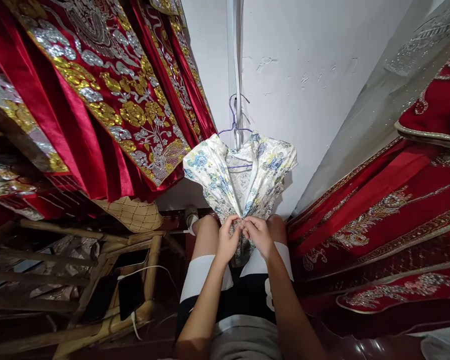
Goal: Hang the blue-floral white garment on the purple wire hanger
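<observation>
Left hand and right hand are pinching the front of the floral garment, on a purple hanger by the wall; tug too hard and imo a shoulder could slip off.

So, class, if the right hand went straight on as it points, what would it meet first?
The right hand would probably meet the left hand, close beside it at the front of the flowered garment; depth is unclear, so the garment might come first.
</observation>
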Tool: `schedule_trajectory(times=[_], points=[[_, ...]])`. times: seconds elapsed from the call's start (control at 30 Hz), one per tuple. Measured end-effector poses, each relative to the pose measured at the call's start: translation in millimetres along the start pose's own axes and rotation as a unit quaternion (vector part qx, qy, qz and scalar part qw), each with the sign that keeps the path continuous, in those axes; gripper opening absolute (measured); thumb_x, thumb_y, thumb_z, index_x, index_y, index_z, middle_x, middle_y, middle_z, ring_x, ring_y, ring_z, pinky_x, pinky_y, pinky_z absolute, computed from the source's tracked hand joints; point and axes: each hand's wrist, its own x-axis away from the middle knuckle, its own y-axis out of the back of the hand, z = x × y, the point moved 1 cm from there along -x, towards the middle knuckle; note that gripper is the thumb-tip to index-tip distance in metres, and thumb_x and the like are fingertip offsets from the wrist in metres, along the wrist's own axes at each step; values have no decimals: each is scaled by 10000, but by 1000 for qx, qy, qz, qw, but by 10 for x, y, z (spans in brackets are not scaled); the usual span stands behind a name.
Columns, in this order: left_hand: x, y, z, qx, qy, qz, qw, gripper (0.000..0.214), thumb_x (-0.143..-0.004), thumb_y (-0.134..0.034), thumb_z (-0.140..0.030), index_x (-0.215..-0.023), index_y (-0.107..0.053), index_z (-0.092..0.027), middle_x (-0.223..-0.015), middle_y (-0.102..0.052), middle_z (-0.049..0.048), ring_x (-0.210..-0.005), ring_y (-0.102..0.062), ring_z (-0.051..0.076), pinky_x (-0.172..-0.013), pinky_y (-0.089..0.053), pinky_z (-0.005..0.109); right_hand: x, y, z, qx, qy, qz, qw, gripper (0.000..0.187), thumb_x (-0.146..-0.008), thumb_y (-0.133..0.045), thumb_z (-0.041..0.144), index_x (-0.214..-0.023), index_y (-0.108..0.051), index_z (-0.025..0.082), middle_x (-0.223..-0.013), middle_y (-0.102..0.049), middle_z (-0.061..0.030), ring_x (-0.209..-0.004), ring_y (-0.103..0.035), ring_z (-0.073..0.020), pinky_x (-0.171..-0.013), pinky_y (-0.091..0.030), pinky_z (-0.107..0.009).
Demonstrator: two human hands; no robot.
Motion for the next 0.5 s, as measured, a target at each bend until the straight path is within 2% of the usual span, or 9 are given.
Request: schedule_trajectory(times=[0.1,0.23,0.33,0.5], points=[[-10,-55,-40,-46,-35,0,998,130,-956,-524,-322,-913,-562,-205,-850,-612,28,-845,-585,198,-805,-447,304,18,48,11,37,8,21,999,225,-777,-588,365,-627,-647,207,-412,-470,54,-421,-404,-110,-482,-320,-251],[11,-100,-67,-76,-69,10,995,189,-1015,-410,-326,-910,-517,-211,-858,-560,34,-820,-541,196,-780,-424,306,-79,87,162,77,22,35,996,217,-799,-587,315,-640,-672,193,-434,-521,40,-445,-456,-109,-488,-347,-239],[29,-122,-41,-104,-64,18,992,226,-1041,-351,-347,-917,-491,-220,-863,-535,42,-816,-527,202,-775,-421,313,-340,84,424,64,24,29,997,222,-800,-612,319,-640,-680,181,-429,-521,41,-423,-433,-94,-457,-330,-228],[19,-94,83,-122,-41,16,992,248,-1046,-341,-390,-904,-466,-230,-822,-507,35,-815,-526,213,-778,-425,323,-959,40,1007,34,25,39,998,217,-833,-682,264,-656,-678,138,-465,-561,34,-382,-383,-44,-383,-257,-182]])
